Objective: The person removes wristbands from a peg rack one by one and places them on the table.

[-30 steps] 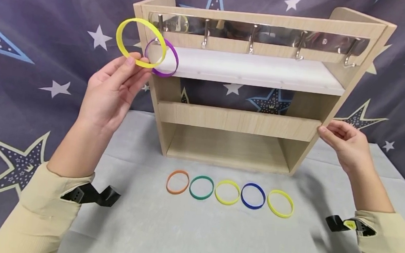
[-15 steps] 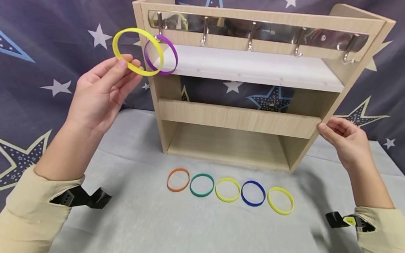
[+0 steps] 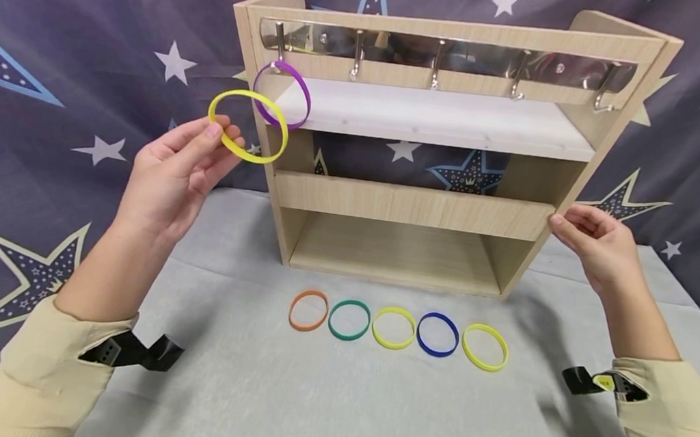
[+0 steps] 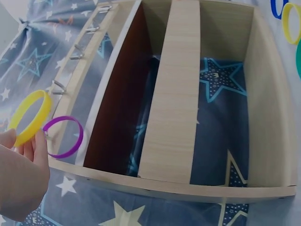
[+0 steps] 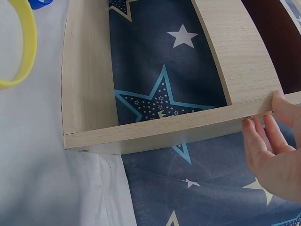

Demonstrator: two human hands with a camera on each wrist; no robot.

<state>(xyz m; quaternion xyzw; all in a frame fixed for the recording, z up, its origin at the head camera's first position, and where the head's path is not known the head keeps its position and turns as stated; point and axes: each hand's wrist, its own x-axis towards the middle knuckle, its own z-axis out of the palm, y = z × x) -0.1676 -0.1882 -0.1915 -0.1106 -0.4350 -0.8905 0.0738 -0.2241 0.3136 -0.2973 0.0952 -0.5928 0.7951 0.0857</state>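
Note:
Between the thumb and fingers of my left hand (image 3: 170, 180) a yellow wristband (image 3: 258, 159) is pinched, held up in front of the rack's left side. A purple wristband (image 3: 307, 96) hangs from the leftmost hook (image 3: 280, 40); in the head view the yellow one partly overlaps it. In the left wrist view the yellow wristband (image 4: 40, 120) appears beside the purple wristband (image 4: 81, 136). My right hand (image 3: 603, 249) grips the right side panel of the wooden rack (image 3: 412, 206), thumb on the front edge and fingers on the outer face, as the right wrist view also shows.
Several metal hooks line a shiny strip (image 3: 397, 47) across the rack's top. On the grey cloth before the rack lie an orange wristband (image 3: 306, 329), a green wristband (image 3: 348, 338), a blue wristband (image 3: 436, 353) and two yellow ones. A star-patterned curtain (image 3: 110, 55) hangs behind.
My left hand has lowered with the yellow wristband, away from the hook strip. The purple wristband still hangs on the leftmost hook. My right hand keeps its place on the rack.

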